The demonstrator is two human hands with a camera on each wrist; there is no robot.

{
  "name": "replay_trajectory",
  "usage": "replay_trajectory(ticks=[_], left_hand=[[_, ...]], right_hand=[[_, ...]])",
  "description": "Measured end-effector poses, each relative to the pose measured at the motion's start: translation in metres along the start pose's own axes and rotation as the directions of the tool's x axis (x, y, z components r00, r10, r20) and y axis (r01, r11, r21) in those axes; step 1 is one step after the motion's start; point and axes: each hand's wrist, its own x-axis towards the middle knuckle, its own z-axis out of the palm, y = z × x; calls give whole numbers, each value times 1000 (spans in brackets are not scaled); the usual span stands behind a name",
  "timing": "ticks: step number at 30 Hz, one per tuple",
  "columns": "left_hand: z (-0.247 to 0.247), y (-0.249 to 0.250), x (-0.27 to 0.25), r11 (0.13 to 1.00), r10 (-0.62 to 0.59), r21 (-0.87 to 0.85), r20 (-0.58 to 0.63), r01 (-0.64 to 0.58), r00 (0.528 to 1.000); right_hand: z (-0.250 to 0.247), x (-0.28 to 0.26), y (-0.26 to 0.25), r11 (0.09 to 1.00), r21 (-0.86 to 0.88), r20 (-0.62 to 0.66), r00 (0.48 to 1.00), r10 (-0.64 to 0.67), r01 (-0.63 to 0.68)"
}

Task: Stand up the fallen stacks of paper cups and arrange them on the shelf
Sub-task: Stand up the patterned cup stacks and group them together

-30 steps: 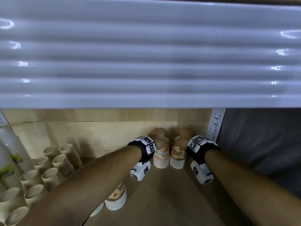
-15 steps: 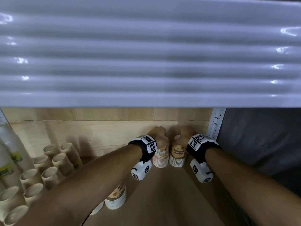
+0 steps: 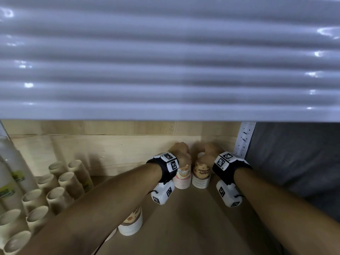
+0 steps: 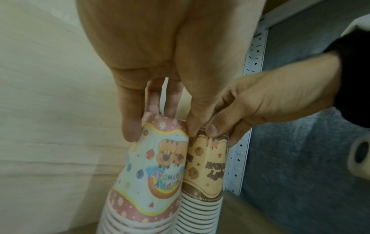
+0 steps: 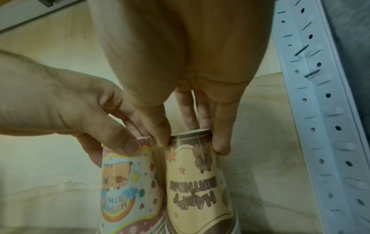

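Observation:
Two upside-down stacks of printed paper cups stand side by side at the back right of the wooden shelf (image 3: 184,227). My left hand (image 3: 179,150) grips the top of the pink stack (image 3: 182,178) (image 4: 152,171) (image 5: 128,182), fingers and thumb round its upper end. My right hand (image 3: 211,150) pinches the top of the brown stack (image 3: 201,174) (image 4: 206,174) (image 5: 198,182) the same way. The two stacks touch each other. A third brown printed stack (image 3: 131,224) stands nearer the front, partly hidden by my left forearm.
Several plain tan cup stacks (image 3: 55,192) lie on their sides at the left, mouths toward me. Clear plastic cup stacks (image 3: 11,173) lean at the far left. A white ribbed shelf (image 3: 165,61) hangs overhead. A perforated metal upright (image 3: 244,142) bounds the right; a wooden back wall (image 3: 110,148) stands behind.
Both hands and the two stacks they hold have shifted slightly toward the back wall; otherwise the grips are unchanged.

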Motion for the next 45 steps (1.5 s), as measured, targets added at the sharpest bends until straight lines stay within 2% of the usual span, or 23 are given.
replay_trajectory(ticks=[4,11,20,23,25,27,29,33,36,40,43,45], left_hand=[[2,1,1,1000,-11,2,-21,11,1000],[1,8,-6,997,-55,52,-41,57,998],[-2,10,-15,995,-10,102,-51,15,999],[-19,11,-26,997,10,74,-37,-7,999],[-39,12,-36,997,2,79,-17,-1,1000],[-60,13,-46,989,-14,148,18,11,1000],[-80,12,-61,977,-38,210,52,26,998],[-114,1,-93,972,-123,214,91,101,988],[-134,-16,-117,963,-189,217,123,159,974],[-153,-41,-148,946,-264,218,88,240,960],[-159,-59,-168,925,-319,238,69,295,945],[-158,-65,-183,898,-353,304,65,319,933]], right_hand=[[-6,-11,-9,1000,15,-11,1000,-19,19],[-2,-12,-9,996,76,-7,999,38,-37],[4,-9,-5,994,60,-20,995,98,-96],[2,-12,-12,995,14,-26,994,104,-103],[1,-12,-21,987,-84,-63,990,129,-134],[-1,-9,-31,969,-199,-105,986,126,-145],[-5,-10,-47,967,-222,-120,988,100,-124],[-16,-20,-94,984,-167,-8,998,57,-58],[-10,-27,-127,979,-201,95,995,5,14],[10,-37,-168,969,-236,234,972,-20,77],[31,-44,-191,975,-203,256,966,-39,94],[45,-49,-201,964,-242,246,968,-50,111]])
